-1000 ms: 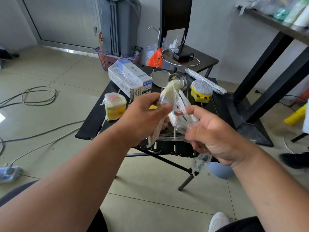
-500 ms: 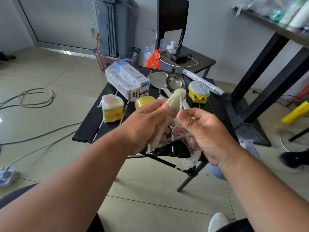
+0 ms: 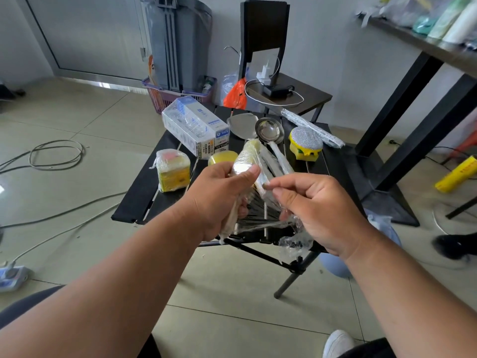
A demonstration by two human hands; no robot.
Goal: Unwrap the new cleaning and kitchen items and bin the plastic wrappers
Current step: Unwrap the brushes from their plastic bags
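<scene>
Wrapped item (image 3: 246, 157) in left hand's (image 3: 219, 200) grip, film (image 3: 260, 215) apparently pinched by right hand (image 3: 320, 208).

On the black table (image 3: 144, 192) I see a yellow sponge pack (image 3: 172, 170) topped pink, a white box (image 3: 196, 127) with blue print behind it, and a yellow scrubber (image 3: 305, 145) with glittery silver top. An orange bag (image 3: 235, 95) sits beyond the table.

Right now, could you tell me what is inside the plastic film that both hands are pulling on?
A pale long item shows inside the stretched plastic film; the left hand covers its middle.
</scene>
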